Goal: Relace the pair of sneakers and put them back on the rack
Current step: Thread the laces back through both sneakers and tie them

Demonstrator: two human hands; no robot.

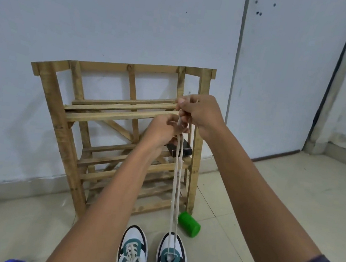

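Holding: we pinch the white lace (177, 175) in both grips, left hand (163, 129) below right hand (200, 114), fingers curled round it.
Lace: runs taut down to right sneaker (172, 261).
Left sneaker (132, 254): laced, on floor (245, 205) before wooden rack (104, 111).

Count: 2 sneakers (133, 254) (172, 259), 1 wooden rack (59, 130), 1 green cylinder (189, 224), 1 black box (184, 149), 2 hands (163, 129) (202, 112)

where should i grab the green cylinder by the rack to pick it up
Grip the green cylinder across its round side wall, coming from above. It lies on its side on the floor tiles, one flat end facing the wooden rack, so the curved middle is exposed.
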